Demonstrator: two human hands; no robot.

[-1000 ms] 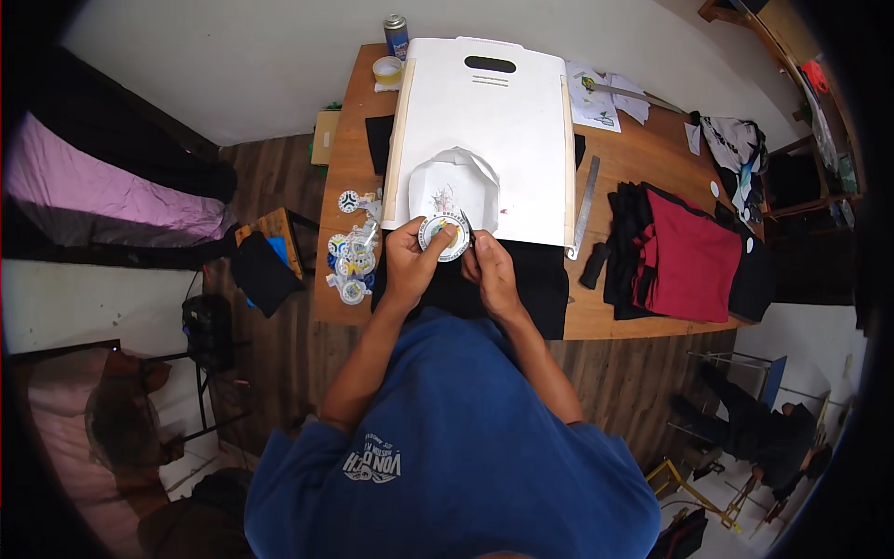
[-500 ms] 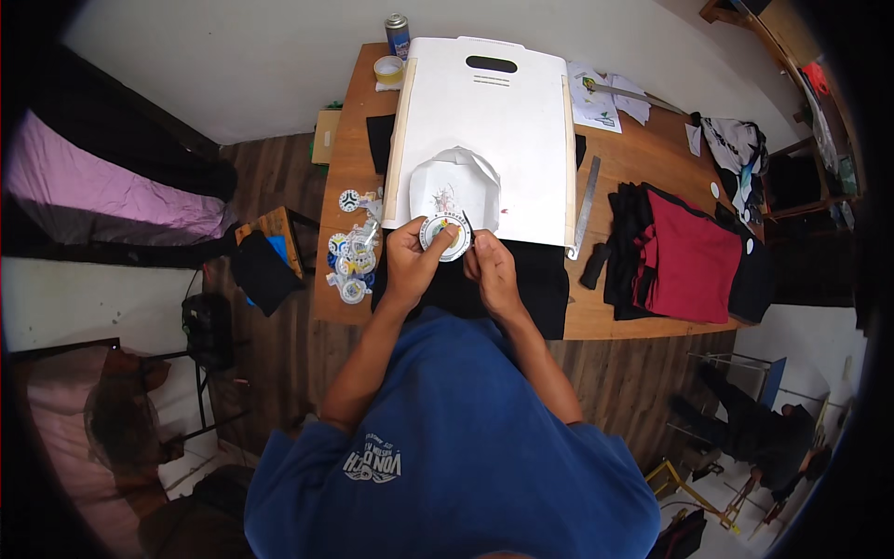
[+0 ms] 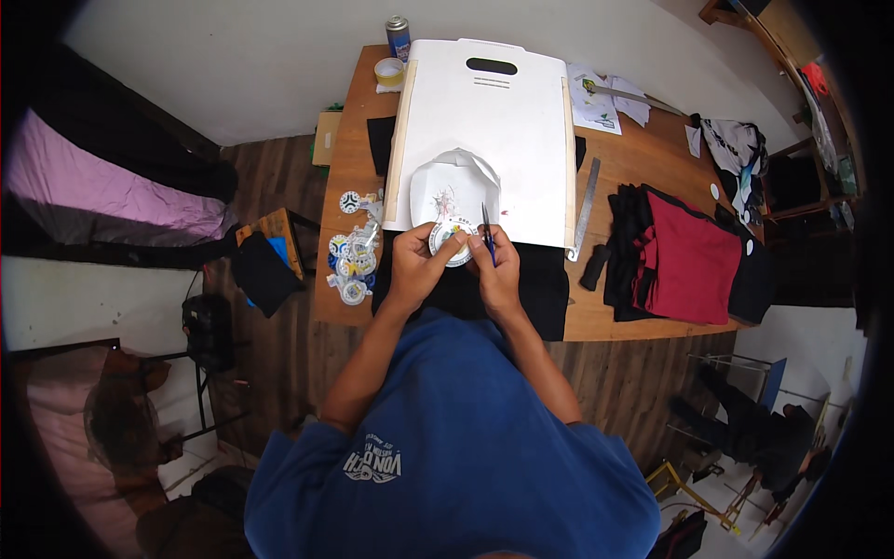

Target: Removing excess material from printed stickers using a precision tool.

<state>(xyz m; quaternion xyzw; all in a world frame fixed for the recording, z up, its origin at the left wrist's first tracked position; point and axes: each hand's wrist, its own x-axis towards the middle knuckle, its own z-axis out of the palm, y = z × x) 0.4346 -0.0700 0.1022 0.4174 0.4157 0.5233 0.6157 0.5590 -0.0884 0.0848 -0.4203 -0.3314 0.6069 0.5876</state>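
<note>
Scissors point(image 3: 487, 231) have swung off the round patch point(image 3: 449, 248) — both hands point(image 3: 415, 268) pinched closed on it — the right point(image 3: 501, 279) gripping scissors too.

1. A plain, pale wall point(image 3: 251, 84) stands on the far side, its edges bent by the lens.
2. Dark brown wood-plank flooring point(image 3: 279, 345) stretches left of the table and along its near side.
3. The table point(image 3: 638, 154) has a warm brown wooden top.
4. On the left, a small wooden stool point(image 3: 276, 226) stands on the planks; beyond it, pink cloth point(image 3: 112, 177) fills a dark-framed recess.
5. Wooden shelving point(image 3: 740, 26) rises at the far right.
6. Near right, a yellow frame point(image 3: 694, 498) stands low.
7. Light is soft and even over the far wall.
</note>
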